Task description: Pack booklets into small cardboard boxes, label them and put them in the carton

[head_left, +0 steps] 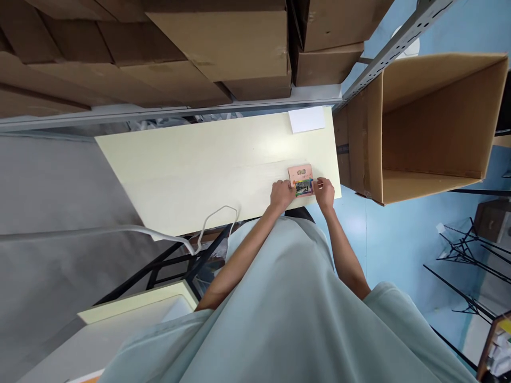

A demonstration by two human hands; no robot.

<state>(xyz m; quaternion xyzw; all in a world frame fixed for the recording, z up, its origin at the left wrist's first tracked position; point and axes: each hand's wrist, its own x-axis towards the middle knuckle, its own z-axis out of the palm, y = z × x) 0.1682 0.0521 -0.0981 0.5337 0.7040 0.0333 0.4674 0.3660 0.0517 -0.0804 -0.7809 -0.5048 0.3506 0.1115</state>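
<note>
A small, flat, pinkish square packet (300, 174) with printing and a colourful picture on its lower half lies on the cream tabletop (207, 159), near the front right edge. Whether it is a booklet or a thin box I cannot tell. My left hand (282, 194) is closed at the packet's lower left corner, its fingertips on the edge. At the right edge, the fingers of my right hand (324, 192) are pinched together against the packet. Both hands partly cover its sides.
White sheets or a flat white box (307, 119) lie at the table's back right. Cardboard boxes (239, 45) fill a shelf behind. A large open carton (435, 133) stands right of the table. A white cable (151, 230) crosses the front left corner.
</note>
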